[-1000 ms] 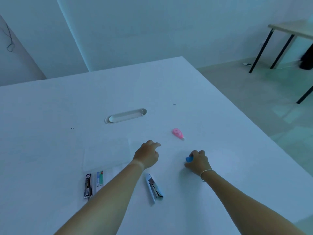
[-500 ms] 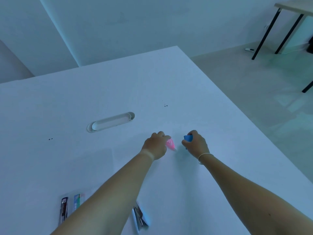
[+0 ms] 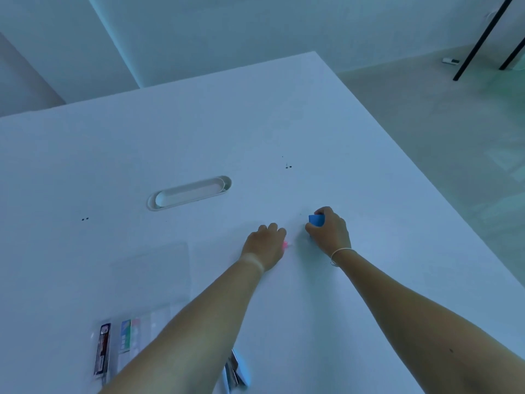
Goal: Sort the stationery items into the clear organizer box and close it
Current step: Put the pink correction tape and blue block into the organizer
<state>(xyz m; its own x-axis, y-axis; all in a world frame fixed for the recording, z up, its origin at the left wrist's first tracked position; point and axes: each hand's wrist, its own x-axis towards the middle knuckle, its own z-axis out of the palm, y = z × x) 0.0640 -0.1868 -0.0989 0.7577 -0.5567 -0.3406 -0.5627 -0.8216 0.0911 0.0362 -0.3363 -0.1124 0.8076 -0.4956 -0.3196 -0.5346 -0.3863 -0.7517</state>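
My left hand is closed over a pink correction-tape dispenser; only a pink sliver shows beside my fingers. A small blue item is gripped in my right hand, just to the right, and sticks out above my fingers. The clear organizer box lies flat on the white table, left of my left forearm, faint and hard to make out. In front of the box lie a black-and-red packet and a pack of coloured sticky tabs. A light-blue stapler is partly hidden under my left forearm.
An oval cable grommet is set into the table beyond the box. The table's right edge runs diagonally down to the right, with floor beyond. Black legs of another table stand at the top right.
My left hand has reached forward and closed over the pink dispenser, which lay free a second ago. My right hand lifted the blue item and carried it forward. The camera view shifted.
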